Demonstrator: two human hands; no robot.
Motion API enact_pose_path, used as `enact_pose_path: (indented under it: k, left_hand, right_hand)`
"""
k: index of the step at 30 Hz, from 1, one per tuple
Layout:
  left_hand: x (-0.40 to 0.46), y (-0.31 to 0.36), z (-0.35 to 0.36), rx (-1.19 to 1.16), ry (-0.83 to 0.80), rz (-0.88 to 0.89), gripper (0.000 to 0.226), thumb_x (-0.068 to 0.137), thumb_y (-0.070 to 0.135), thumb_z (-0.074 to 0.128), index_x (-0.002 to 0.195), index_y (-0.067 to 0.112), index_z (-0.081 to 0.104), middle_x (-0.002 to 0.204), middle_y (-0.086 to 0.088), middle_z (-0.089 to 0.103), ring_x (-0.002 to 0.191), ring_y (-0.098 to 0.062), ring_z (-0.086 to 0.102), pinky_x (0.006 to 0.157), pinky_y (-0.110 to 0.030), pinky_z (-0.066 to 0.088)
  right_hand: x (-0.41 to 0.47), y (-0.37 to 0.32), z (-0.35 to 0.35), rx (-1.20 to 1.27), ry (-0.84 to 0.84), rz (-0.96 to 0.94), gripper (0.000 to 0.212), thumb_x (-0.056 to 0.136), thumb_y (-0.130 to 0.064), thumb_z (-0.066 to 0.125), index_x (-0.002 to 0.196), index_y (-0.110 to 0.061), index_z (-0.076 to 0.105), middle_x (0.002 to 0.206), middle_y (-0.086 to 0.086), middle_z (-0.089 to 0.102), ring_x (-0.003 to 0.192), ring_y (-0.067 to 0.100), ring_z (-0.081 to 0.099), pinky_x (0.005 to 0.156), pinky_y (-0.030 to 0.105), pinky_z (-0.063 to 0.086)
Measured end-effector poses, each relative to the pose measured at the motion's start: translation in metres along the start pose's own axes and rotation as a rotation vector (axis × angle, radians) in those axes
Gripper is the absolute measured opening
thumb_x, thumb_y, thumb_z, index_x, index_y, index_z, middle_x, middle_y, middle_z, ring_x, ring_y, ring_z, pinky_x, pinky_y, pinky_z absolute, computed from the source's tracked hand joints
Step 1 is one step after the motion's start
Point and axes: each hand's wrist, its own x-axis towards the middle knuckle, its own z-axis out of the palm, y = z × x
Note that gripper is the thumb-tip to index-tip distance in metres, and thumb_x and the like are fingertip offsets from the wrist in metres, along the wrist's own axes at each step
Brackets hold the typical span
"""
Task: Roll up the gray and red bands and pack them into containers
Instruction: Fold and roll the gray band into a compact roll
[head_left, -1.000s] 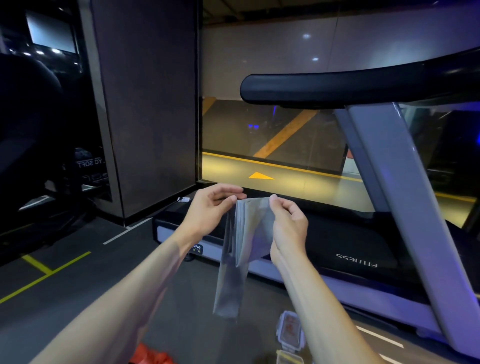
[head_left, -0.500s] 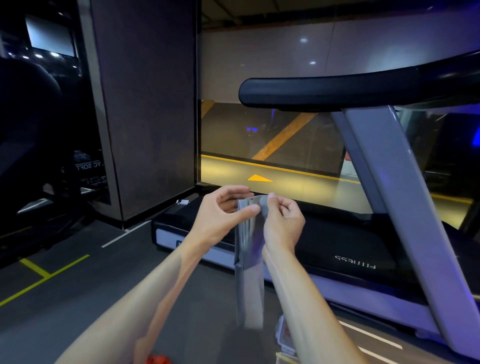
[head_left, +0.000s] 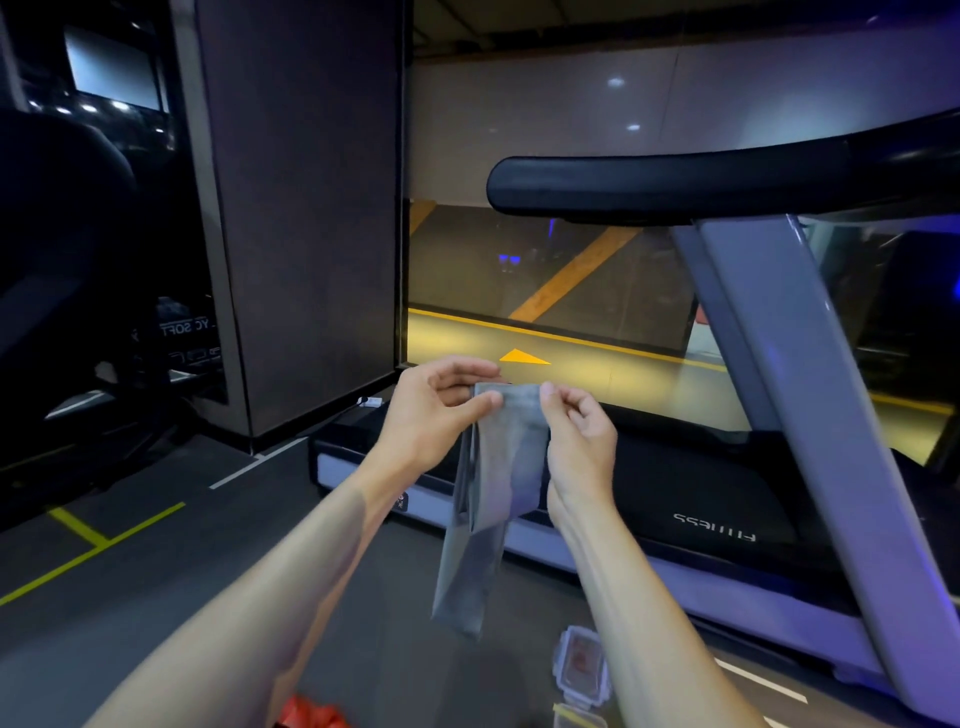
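the gray band (head_left: 493, 488) hangs in the air between the person's two raised hands, in front of the treadmill (head_left: 727, 499). its top edge is stretched flat and level from one hand to the other, and below that it drops in loose folded layers, narrowing to a limp tail that ends above the dark floor (head_left: 156, 571). it is not rolled.

the left hand (head_left: 436, 410) pinches the band's upper left corner between thumb and curled fingers, with the thumb laid over the near face of the cloth. the right hand (head_left: 576, 431) pinches the upper right corner between thumb and forefinger, and its other fingers are bent loosely inward and touch nothing else. both bare forearms reach up from the bottom of the view.

low on the floor, just beside the right forearm, lies a small clear container (head_left: 582, 667) with something reddish inside. a bit of the red band (head_left: 311, 714) shows at the bottom edge, under the left forearm.

further out, the treadmill's black handrail (head_left: 675, 187) arcs across the upper right on a gray upright (head_left: 810, 415). yellow lines (head_left: 88, 545) mark the floor on the left, a dark panel (head_left: 301, 208) stands behind, and a yellow arrow (head_left: 522, 357) shows beyond the glass.
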Motion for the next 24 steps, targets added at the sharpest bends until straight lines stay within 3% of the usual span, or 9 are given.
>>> enact_pose_path:
  k: [3,7,10,16,21,24]
  left_hand:
    - [0.001,0.002,-0.004,-0.028,-0.004,-0.007,0.026,0.083,0.000,0.081,0.106,0.010,0.074,0.105,-0.008,0.079,0.100,-0.021,0.075,0.092,-0.031,0.059]
    - [-0.001,0.004,-0.005,-0.070,0.011,-0.008,0.026,0.083,-0.001,0.080,0.108,0.005,0.073,0.104,-0.008,0.079,0.100,-0.020,0.075,0.090,-0.029,0.059]
    - [0.000,0.004,-0.004,-0.082,0.013,-0.007,0.027,0.083,-0.001,0.081,0.108,0.005,0.073,0.104,-0.008,0.079,0.100,-0.020,0.075,0.089,-0.027,0.058]
    - [0.000,0.003,-0.003,-0.117,0.004,0.001,0.027,0.084,0.000,0.081,0.108,0.008,0.073,0.107,-0.007,0.078,0.103,-0.021,0.074,0.089,-0.028,0.057]
    - [-0.009,0.005,-0.010,-0.131,-0.011,0.056,0.029,0.097,0.010,0.068,0.126,0.014,0.065,0.123,-0.004,0.072,0.114,-0.018,0.068,0.094,-0.028,0.055]
    - [-0.029,-0.016,-0.021,-0.121,0.120,0.012,0.026,0.095,0.017,0.064,0.119,0.026,0.066,0.122,0.007,0.070,0.110,-0.019,0.068,0.090,-0.034,0.055]
  right_hand:
    - [0.003,-0.001,-0.002,0.088,-0.118,0.031,0.009,0.094,-0.019,0.072,0.091,-0.013,0.067,0.082,-0.002,0.073,0.079,0.008,0.065,0.078,0.025,0.053]
    - [0.005,-0.003,-0.003,0.139,-0.210,0.057,0.024,0.082,-0.029,0.076,0.094,-0.011,0.067,0.087,0.002,0.073,0.088,0.015,0.065,0.091,0.038,0.053]
    - [0.006,-0.006,-0.003,0.146,-0.253,0.056,0.023,0.079,-0.023,0.078,0.094,-0.011,0.066,0.089,0.004,0.073,0.087,0.016,0.067,0.090,0.039,0.054]
    - [0.012,-0.009,0.000,0.137,-0.245,0.054,0.017,0.081,-0.006,0.080,0.088,-0.011,0.065,0.090,0.009,0.072,0.087,0.022,0.067,0.086,0.040,0.056]
    - [0.020,-0.015,0.011,0.156,-0.261,0.061,0.018,0.084,-0.002,0.077,0.086,-0.012,0.063,0.092,0.012,0.070,0.084,0.019,0.066,0.080,0.031,0.057]
    - [0.029,-0.024,0.017,0.154,-0.221,0.064,0.018,0.086,-0.004,0.077,0.086,-0.014,0.063,0.088,0.005,0.071,0.081,0.015,0.065,0.076,0.026,0.055]
